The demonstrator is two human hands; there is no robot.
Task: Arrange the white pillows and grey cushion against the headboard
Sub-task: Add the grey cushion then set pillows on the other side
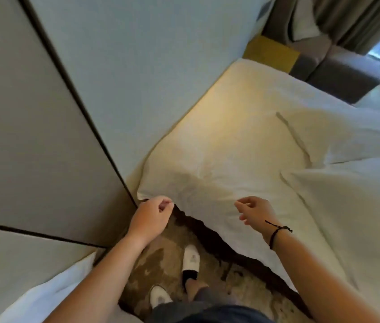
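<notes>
A white pillow (219, 159) lies flat at the head of the bed, its long side next to the pale padded headboard (32, 136). My left hand (151, 217) is curled at the pillow's near left corner, fingers pinched on the fabric edge. My right hand (254, 213), with a black cord on the wrist, hovers over the pillow's near edge with loosely spread fingers and holds nothing. A second white pillow-like bulge (338, 138) lies to the right on the bed. No grey cushion is in view.
I stand in white slippers (190, 259) on patterned carpet in a narrow gap beside the bed. Another bed's white sheet (44, 294) is at lower left. A grey sofa (345, 71) with a white cushion (305, 26) and a yellow block (270, 52) stands past the bed, near curtains.
</notes>
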